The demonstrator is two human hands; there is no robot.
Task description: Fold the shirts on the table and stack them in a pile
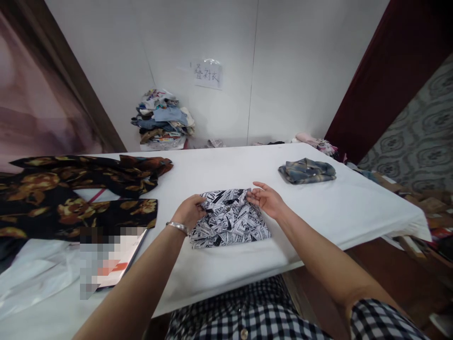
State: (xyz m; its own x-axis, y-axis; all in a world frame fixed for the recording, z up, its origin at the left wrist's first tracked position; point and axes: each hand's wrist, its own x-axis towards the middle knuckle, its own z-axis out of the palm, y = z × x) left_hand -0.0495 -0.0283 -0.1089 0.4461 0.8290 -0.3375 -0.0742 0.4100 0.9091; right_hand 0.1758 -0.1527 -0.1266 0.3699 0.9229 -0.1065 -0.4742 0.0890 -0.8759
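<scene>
A silver-coloured bangle (178, 228) rings the left wrist (184, 220); the black-and-white gingham garment (272, 321) has a short right sleeve (378, 318) and a round button (244, 334).

You have soft, fairly even light, palest on the white tabletop (226, 165), with faint shadow between four and five o'clock and the dark red panel (389, 71) very dim toward two. Glare catches the wall sign (208, 75) near twelve; your outer edges stretch and lean, the curtain (38, 104) past nine looks soft, and a pixelated patch (90, 264) covers eight.
</scene>
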